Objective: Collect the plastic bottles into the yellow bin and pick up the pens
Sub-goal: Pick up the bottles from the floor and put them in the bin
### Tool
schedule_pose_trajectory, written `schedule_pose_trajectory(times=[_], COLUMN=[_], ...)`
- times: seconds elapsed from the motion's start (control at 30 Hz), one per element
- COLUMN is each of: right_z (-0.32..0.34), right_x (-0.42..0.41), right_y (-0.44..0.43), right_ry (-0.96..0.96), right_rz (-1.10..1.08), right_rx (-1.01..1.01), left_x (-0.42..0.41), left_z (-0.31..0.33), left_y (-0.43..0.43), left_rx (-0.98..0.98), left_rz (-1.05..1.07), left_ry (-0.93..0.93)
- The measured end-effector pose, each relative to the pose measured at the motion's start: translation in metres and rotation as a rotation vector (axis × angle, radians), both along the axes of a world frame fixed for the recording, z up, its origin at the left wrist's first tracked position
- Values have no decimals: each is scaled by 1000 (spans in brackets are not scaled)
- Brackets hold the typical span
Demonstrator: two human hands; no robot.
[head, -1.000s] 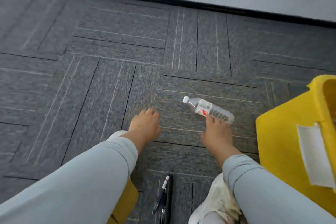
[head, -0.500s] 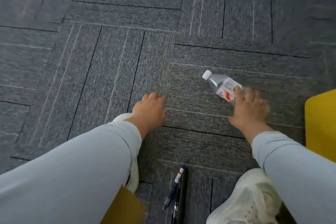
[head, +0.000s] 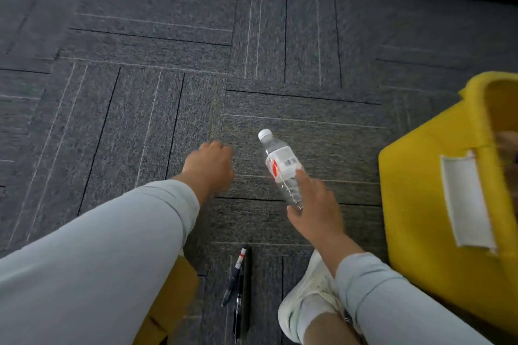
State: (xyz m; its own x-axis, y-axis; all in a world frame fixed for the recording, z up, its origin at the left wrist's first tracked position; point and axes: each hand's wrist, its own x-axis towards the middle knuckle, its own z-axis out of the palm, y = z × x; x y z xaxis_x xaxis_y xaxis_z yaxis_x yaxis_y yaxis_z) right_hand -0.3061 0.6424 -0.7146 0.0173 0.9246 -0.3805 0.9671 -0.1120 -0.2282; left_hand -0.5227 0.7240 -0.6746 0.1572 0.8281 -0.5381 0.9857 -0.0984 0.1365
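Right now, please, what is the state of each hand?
Left hand: closed, fingers curled, nothing visible in it.
Right hand: holding the plastic bottle.

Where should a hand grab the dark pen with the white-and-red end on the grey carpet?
Pinch the dark pen mid-barrel from above, fingers across its length. It lies flat on the carpet, with black pens close along its right, so the left hand, holding nothing, probably suits.
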Motion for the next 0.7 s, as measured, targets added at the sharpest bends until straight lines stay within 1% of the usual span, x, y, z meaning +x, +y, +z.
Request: schedule_pose_trajectory(times=[0.1, 0.17, 0.3, 0.37, 0.4, 0.43, 0.5, 0.57, 0.7], right_z=[61, 105, 190, 230, 249, 268, 297, 314, 335], right_x=[23, 36, 63, 88, 103, 117, 137, 140, 110], right_y=[-24, -40, -74, -83, -85, -86, -97, -113, -146], right_ry=[7, -35, -174, -301, -373, -431, -452, -459, -408], right_rz=[-37, -92, -122, -188, -266, -371, -529, -506, -379], right_rx=[127, 212, 477, 585, 595, 546, 334, 275, 285], left_x=[16, 29, 51, 62, 69, 75, 87, 95, 95], left_z=[61, 100, 169, 197, 209, 221, 241, 259, 294], left_y=[-4, -10, -34, -48, -55, -62, -78, -95, -134], left_rx=[70, 116, 209, 244, 259, 276, 305, 324, 353], left_rz=[-36, -87, -133, -158, -168, -177, -196, -221, -260], left_ry=[-28, -63, -127, -152, -171, -193, -234, -247, -233])
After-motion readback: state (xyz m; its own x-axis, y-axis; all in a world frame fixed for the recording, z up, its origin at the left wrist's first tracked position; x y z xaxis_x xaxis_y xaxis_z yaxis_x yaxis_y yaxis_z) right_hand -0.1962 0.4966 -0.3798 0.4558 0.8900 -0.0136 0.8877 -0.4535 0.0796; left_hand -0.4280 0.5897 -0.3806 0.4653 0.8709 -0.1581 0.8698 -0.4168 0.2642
